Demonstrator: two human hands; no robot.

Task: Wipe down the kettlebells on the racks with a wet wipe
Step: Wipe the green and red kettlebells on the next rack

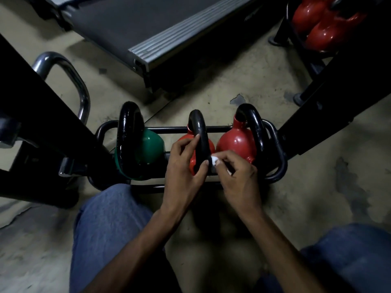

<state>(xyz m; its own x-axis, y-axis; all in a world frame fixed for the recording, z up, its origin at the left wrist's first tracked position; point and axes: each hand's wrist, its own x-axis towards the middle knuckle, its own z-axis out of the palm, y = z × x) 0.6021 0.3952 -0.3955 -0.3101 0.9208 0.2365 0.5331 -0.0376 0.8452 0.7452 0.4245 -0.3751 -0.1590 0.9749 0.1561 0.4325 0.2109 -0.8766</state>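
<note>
Middle kettlebell [202,149]: sits in the low rack [279,164], between a green kettlebell [152,147] on the left and another red kettlebell [236,142] on the right.
Direction: its handle [198,132] stands up from the ball, and the loop's long axis runs from the near rail toward the far one.
Materials: glossy red ball; black handle, thick, rounded and slightly pitted; the rack is black tube with bent corners.
Wet wipe [214,160]: a small white crumpled wad, pressed on the near lower part of the handle.
Left hand [183,167]: grips the handle from the left, forefinger higher up the loop, thumb low beside the wipe.
Right hand [240,177]: fingertips pinch the wipe against the handle from the right; the kettlebell lies just ahead of both hands.
Surroundings: worn, stained floor [243,77]; treadmill deck [148,26] beyond; more red kettlebells [318,26] top right; blue jeans [105,225] on the knees below.
</note>
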